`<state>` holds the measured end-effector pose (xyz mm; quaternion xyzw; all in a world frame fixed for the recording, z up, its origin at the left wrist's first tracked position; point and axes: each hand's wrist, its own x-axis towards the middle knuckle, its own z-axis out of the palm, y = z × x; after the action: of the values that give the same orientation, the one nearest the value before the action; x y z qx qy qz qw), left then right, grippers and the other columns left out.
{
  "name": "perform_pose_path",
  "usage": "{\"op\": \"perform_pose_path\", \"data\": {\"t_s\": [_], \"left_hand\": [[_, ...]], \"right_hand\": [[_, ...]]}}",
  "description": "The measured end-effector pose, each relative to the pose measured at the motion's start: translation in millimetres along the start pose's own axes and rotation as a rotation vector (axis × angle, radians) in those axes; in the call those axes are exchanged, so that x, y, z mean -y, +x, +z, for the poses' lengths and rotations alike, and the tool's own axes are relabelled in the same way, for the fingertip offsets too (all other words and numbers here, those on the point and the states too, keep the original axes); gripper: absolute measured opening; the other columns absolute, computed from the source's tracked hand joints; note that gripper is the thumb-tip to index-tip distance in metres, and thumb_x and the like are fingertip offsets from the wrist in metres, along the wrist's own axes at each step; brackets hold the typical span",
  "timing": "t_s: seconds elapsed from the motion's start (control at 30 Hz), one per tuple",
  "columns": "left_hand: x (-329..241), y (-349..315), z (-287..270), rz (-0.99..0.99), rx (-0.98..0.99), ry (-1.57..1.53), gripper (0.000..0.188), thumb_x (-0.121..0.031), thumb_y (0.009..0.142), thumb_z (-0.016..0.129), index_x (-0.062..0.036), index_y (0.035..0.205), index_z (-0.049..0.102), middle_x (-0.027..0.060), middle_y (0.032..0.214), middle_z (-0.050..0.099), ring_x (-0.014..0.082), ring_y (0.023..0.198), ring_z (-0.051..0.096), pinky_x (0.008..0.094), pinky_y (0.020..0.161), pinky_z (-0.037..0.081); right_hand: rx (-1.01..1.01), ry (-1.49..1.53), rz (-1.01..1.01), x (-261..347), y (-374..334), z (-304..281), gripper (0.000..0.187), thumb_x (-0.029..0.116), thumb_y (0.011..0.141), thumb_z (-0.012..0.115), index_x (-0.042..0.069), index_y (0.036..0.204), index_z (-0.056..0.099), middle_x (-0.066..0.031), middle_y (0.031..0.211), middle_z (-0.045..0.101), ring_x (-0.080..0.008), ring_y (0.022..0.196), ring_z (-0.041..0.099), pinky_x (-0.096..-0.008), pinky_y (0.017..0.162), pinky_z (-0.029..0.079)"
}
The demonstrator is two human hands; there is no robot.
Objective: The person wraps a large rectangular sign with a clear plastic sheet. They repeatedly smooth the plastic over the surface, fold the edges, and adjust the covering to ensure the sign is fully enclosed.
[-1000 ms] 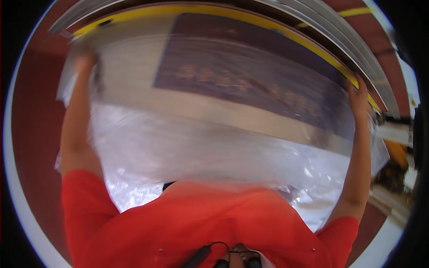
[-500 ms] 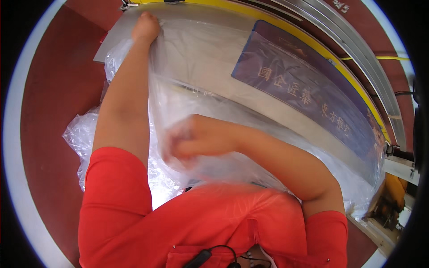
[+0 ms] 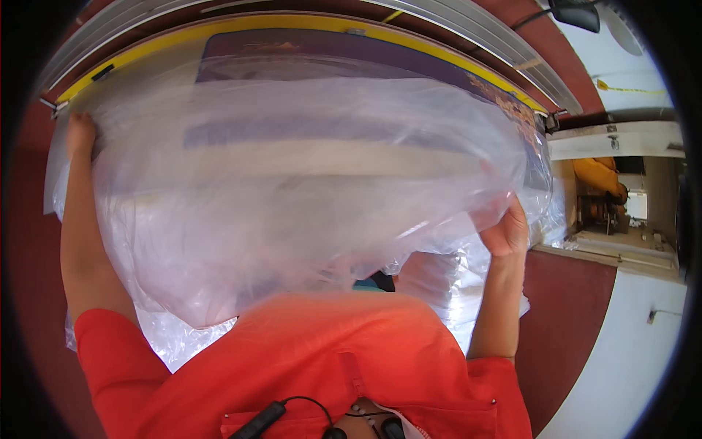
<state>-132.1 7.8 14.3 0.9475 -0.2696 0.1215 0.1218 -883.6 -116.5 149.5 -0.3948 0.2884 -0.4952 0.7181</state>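
A wide sheet of clear plastic film point(image 3: 307, 197) is spread between my two hands, billowing over a grey panel point(image 3: 58, 164). My left hand point(image 3: 82, 137) is closed on the film's edge near the panel's far left corner. At the right, my right hand point(image 3: 506, 230) pinches the near edge of the film, lifting it; some of its fingers show blurred through the plastic. Beneath the film, a dark purple sign section point(image 3: 292, 47) with gold decoration lies along the panel's far side.
A yellow strip point(image 3: 292, 22) borders the panel's far edge, with metal rails point(image 3: 468, 25) beyond it. More crumpled plastic point(image 3: 168, 340) hangs close to my body. An opening point(image 3: 621, 205) with yellow-orange material stands at the right, beside a reddish-brown floor point(image 3: 567, 322).
My right hand has swung from the middle out to the right, drawing the film across the panel. The view has turned right; my left hand stays near the panel's far left corner.
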Motion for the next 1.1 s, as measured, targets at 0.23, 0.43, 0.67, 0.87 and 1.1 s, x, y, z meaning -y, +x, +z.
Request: {"op": "perform_pose_path", "data": {"t_s": [0.23,0.43,0.67,0.87,1.1], "left_hand": [[46.0,49.4,43.0,0.117,-0.014,-0.055,0.033,-0.028,0.08,0.039,0.0009,0.091,0.048,0.0229,0.094,0.051,0.0367,0.089,0.049,0.0413,0.074,0.039],[79.3,55.9,51.5,0.157,-0.077,0.009,0.034,-0.028,0.08,0.039,0.0023,0.092,0.049,0.0245,0.093,0.051,0.0376,0.088,0.049,0.0412,0.074,0.038],[74.8,50.2,46.7,0.118,-0.067,-0.01,0.033,-0.029,0.081,0.04,0.0013,0.091,0.048,0.0227,0.09,0.052,0.0375,0.085,0.049,0.0404,0.072,0.039],[107.3,30.7,26.4,0.12,-0.061,-0.029,0.032,-0.03,0.082,0.04,0.0011,0.088,0.049,0.0207,0.085,0.054,0.0343,0.08,0.051,0.0389,0.07,0.039],[99.9,37.7,21.4,0.218,-0.014,-0.028,0.032,-0.032,0.083,0.041,-0.0008,0.087,0.049,0.0179,0.086,0.055,0.0316,0.079,0.052,0.0367,0.069,0.039]], "right_hand": [[-0.35,-1.411,-0.272,84.3,3.4,-138.1,0.025,0.028,0.079,0.045,0.004,0.08,0.054,-0.0003,0.063,0.05,-0.0115,0.047,0.045,-0.0256,0.047,0.041],[-0.11,-1.927,0.66,56.2,-2.6,-153.7,0.027,0.032,0.07,0.057,0.005,0.066,0.054,-0.0045,0.054,0.052,-0.0171,0.056,0.053,-0.0302,0.054,0.044],[-0.162,-2.14,-0.074,28.2,108.7,-60.9,0.041,0.043,0.072,0.05,0.01,0.096,0.053,-0.0152,0.093,0.056,-0.0298,0.091,0.05,-0.0386,0.076,0.04],[0.238,-2.213,-0.313,-56.2,114.8,-29.2,0.073,0.055,0.074,0.04,0.006,0.125,0.024,-0.0132,0.132,0.019,-0.0288,0.123,0.013,-0.0477,0.096,0.012],[-0.314,-2.075,-0.22,-27.2,139.5,-80.1,0.073,0.056,0.077,0.031,0.002,0.125,0.022,-0.0122,0.132,0.019,-0.0277,0.123,0.013,-0.0469,0.096,0.01]]}}
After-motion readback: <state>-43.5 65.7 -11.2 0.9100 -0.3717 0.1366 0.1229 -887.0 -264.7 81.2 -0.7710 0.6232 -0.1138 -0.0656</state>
